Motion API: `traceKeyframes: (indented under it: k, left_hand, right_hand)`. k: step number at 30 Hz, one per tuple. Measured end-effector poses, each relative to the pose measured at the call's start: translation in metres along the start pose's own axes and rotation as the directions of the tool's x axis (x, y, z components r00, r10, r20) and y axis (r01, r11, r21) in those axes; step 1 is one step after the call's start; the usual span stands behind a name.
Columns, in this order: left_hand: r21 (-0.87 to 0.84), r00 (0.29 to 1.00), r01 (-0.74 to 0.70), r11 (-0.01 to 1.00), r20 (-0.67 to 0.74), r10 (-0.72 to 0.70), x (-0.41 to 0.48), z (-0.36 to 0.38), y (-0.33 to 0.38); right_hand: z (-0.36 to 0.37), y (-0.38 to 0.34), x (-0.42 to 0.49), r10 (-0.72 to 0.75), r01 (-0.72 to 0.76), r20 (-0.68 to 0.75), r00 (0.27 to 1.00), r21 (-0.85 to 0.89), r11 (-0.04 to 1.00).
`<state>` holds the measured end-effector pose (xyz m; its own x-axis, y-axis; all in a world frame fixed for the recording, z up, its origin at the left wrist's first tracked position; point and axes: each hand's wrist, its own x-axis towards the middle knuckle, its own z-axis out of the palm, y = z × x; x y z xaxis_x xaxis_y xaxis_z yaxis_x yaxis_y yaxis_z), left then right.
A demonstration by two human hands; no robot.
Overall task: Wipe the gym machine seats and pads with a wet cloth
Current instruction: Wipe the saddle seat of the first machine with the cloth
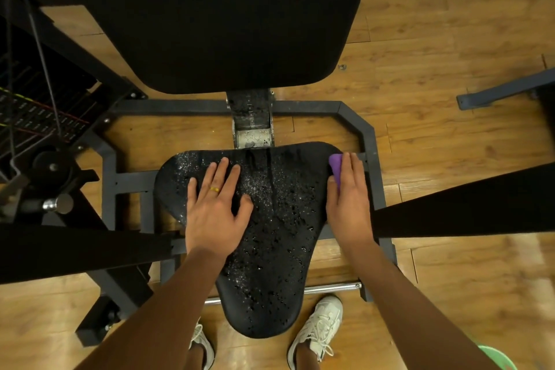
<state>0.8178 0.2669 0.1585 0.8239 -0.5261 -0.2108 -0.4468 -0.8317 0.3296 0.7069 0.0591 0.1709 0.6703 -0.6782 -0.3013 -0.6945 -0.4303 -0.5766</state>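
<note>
Black back pad [228,18] stands above the seat [279,219], which is beaded wet and probably slick. Your left hand [214,207] lies flat on the seat, fingers spread. Your right hand [350,198], fingers straight, presses the soft purple cloth [335,167] against the seat's right edge; bunch it under your palm.

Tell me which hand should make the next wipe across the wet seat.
Right. The right hand presses the purple cloth against the right edge of the seat, with droplets spread across the seat beside it. The left hand lies flat and bare on the seat's left side, holding no cloth.
</note>
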Motion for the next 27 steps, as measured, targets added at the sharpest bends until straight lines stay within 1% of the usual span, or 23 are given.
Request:
traceKeyframes:
  k: [5, 7, 11, 15, 17, 21, 25, 27]
  left_hand:
    - [-0.008, 1.0, -0.002, 1.0, 0.0, 0.002, -0.001, 0.001, 0.0]
    - [-0.007, 1.0, -0.004, 1.0, -0.003, 0.004, 0.0, 0.0, -0.001]
    - [-0.008, 1.0, 0.006, 1.0, -0.004, -0.006, 0.0, -0.001, -0.003]
    - [-0.002, 1.0, 0.001, 1.0, 0.0, -0.001, 0.0, -0.002, -0.001]
    - [-0.003, 1.0, -0.002, 1.0, 0.005, 0.002, 0.0, -0.002, 0.001]
    - [-0.001, 1.0, -0.003, 1.0, 0.0, 0.003, 0.001, -0.002, 0.001]
    - [-0.01, 1.0, -0.007, 1.0, -0.004, 0.007, 0.001, -0.001, -0.001]
    - [-0.007, 1.0, -0.009, 1.0, -0.004, 0.009, 0.0, -0.001, -0.001]
  right_hand:
    - [0.0, -0.001, 0.061, 0.084, -0.084, 0.023, 0.996, -0.014, 0.996]
    - [0.0, 0.0, 0.072, 0.069, -0.068, 0.038, 0.997, -0.014, 0.998]
    - [0.0, 0.001, 0.037, 0.008, -0.008, 0.04, 0.999, -0.004, 1.0]
    - [0.005, -0.003, -0.026, 0.048, -0.048, 0.015, 0.999, 0.004, 0.999]
    - [0.009, -0.005, -0.037, 0.062, -0.062, 0.007, 0.998, 0.026, 0.998]
    - [0.007, -0.008, 0.003, 0.072, -0.073, -0.035, 0.997, -0.023, 0.997]
    - [-0.003, -0.007, 0.054, 0.101, -0.1, 0.023, 0.995, -0.02, 0.995]
    - [-0.003, -0.003, 0.054, 0.058, -0.058, 0.033, 0.998, -0.021, 0.998]
